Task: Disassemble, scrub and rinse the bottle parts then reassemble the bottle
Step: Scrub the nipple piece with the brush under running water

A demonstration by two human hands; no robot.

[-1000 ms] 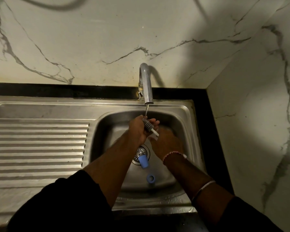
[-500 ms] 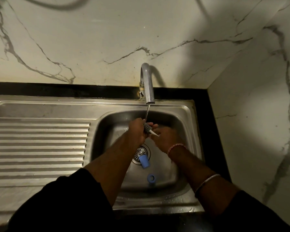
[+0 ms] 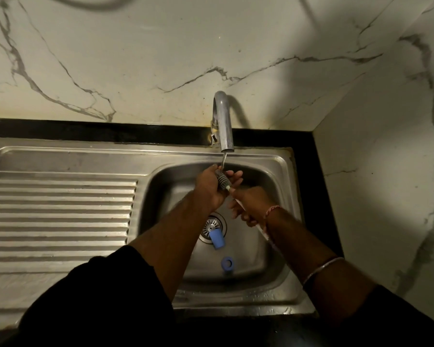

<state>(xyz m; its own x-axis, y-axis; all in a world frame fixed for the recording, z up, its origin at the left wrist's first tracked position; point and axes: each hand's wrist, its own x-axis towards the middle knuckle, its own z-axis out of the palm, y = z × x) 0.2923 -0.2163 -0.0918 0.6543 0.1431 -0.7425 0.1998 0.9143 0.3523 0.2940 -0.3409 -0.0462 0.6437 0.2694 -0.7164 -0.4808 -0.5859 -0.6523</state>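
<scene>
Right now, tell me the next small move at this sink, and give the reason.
Probably keep turning the brush under the tap stream: its bristle head lies in the left hand right below the running water, and the right hand grips the handle. Then likely reach for the blue cap or blue ring, both lying loose in the sink.

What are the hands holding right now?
Left hand: curled round the bottle brush head under the tap.
Right hand: grips the brush's handle.
</scene>
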